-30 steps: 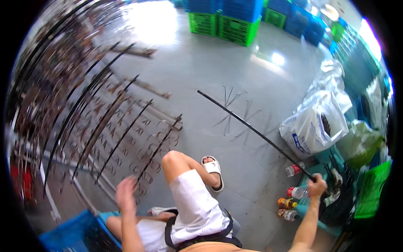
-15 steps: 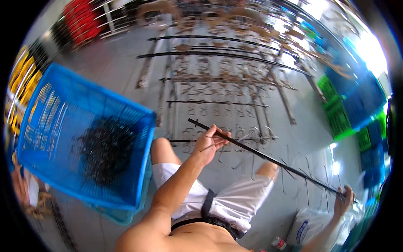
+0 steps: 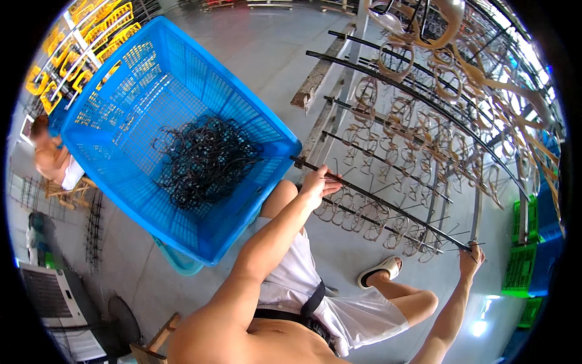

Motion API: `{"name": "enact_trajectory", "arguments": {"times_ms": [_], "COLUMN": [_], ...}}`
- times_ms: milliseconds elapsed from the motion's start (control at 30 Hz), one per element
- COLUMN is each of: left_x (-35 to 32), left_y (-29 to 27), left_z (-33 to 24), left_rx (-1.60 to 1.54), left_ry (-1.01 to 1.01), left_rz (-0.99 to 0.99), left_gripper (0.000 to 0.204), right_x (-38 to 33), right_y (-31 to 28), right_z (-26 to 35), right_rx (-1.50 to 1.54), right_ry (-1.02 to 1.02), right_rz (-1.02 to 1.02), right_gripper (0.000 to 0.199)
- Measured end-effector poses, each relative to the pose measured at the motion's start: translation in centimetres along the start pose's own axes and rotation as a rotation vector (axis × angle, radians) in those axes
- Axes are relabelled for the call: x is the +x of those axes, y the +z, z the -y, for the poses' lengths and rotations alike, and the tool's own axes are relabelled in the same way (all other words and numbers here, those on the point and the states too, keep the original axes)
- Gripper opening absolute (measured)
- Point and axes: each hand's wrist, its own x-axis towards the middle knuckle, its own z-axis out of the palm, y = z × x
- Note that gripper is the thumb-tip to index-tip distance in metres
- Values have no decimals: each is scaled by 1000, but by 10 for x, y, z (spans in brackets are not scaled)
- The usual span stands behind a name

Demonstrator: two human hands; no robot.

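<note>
A long thin black bar slants down to the right in front of me, thin wire pieces sticking out along it. My left hand is closed around it near the upper left end, some fingers extended. At the lower right end, my right hand grips it, partly blurred. Beside my left hand stands a big blue plastic crate. Inside lies a tangled heap of black wire pieces. Behind the bar is a metal rack with several rods carrying rows of bent wire pieces.
Green and blue crates are stacked at the far right. A person sits at the far left, near yellow pieces on a rack. A grey boxy appliance and a wooden stool stand at lower left.
My view has swung left, so the crate and rack appear farther right. Both hands still hold the bar, whose left end now appears near the crate's corner.
</note>
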Motion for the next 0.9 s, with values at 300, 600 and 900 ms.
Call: {"name": "enact_trajectory", "arguments": {"times_ms": [300, 600, 900], "left_x": [-69, 11, 8], "left_y": [-93, -258, -231], "left_z": [-100, -104, -109], "left_rx": [1368, 2108, 1830], "left_ry": [659, 193, 51], "left_rz": [-687, -779, -670], "left_gripper": [24, 55, 36], "right_x": [1, 10, -12], "right_y": [42, 23, 36], "right_z": [-28, 3, -16], "right_rx": [-126, -93, -62], "right_ry": [-14, -29, 63], "right_rz": [85, 23, 41], "right_gripper": [25, 30, 24]}}
